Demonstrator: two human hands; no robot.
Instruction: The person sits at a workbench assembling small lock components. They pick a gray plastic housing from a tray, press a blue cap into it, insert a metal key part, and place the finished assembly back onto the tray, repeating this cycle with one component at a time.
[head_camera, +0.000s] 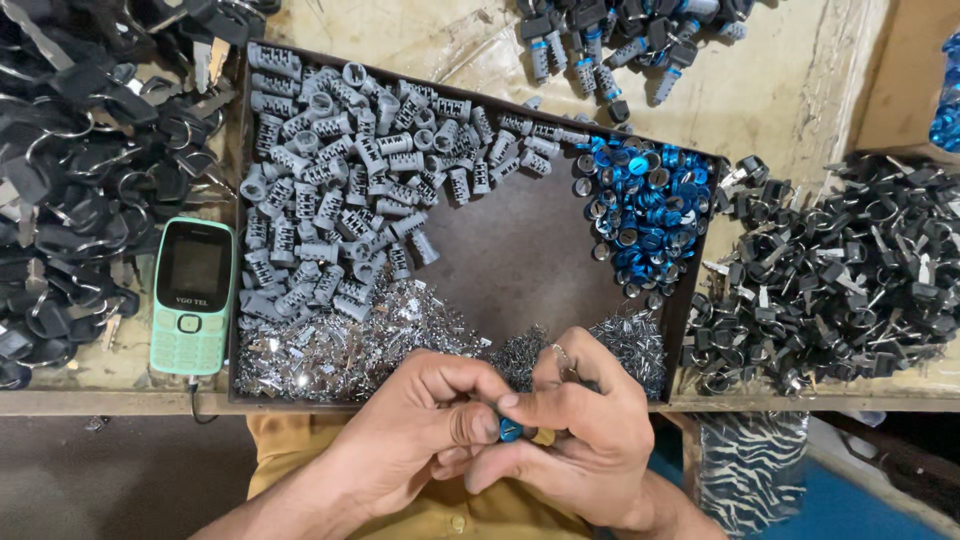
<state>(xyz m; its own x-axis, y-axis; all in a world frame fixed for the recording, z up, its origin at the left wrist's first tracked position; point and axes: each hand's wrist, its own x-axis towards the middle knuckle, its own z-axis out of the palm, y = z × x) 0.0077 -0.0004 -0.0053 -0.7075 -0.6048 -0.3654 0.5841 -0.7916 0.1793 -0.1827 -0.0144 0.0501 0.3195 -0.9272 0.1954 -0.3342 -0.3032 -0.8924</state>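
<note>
Left hand (425, 420) and right hand (590, 430) both grip clamped on one small blue metal cylinder (511, 431), just below a dark tray (520, 250) of grey lock barrels (340, 190).

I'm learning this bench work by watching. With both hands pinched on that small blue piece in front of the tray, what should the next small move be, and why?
Probably reach the right hand forward to the heap of tiny metal bits at the tray's near edge. Both hands pinch one small blue part, the left hand steadying it, nothing else seems to be held, and that heap lies closest to the fingers.
</note>
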